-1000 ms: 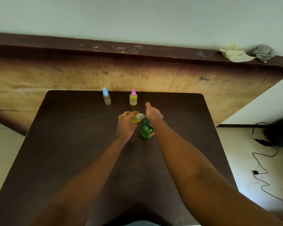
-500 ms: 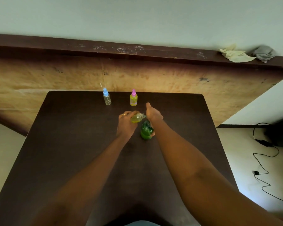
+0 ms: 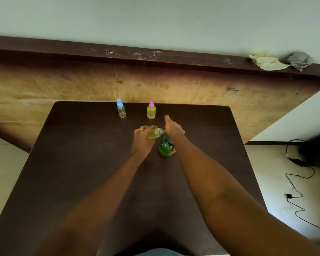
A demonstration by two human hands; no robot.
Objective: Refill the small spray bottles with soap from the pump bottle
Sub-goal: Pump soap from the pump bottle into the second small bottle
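Head view: left hand point(image 3: 143, 139) tilts half-yellow small bottle point(image 3: 154, 134) at pump bottle point(image 3: 165, 147)

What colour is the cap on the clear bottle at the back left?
The cap is light blue, seen in the head view.

The green translucent plastic pump bottle point(image 3: 165, 147) stood upright on the table, with its pump head covered by the right hand point(image 3: 174, 128). At its 11 o'clock, a small uncapped clear plastic bottle point(image 3: 154, 134), partly filled with yellow-green liquid, was gripped in the left hand point(image 3: 142, 139). It was tilted almost horizontal, with its open neck pointing to 2 o'clock at the pump spout. Two capped spray bottles stood upright near the far table edge, well apart from each other. The clear blue-capped spray bottle point(image 3: 121, 110) stood at 10 o'clock of the pump bottle. The yellow-filled pink-capped spray bottle point(image 3: 151, 112) stood between 11 and 12 o'clock.
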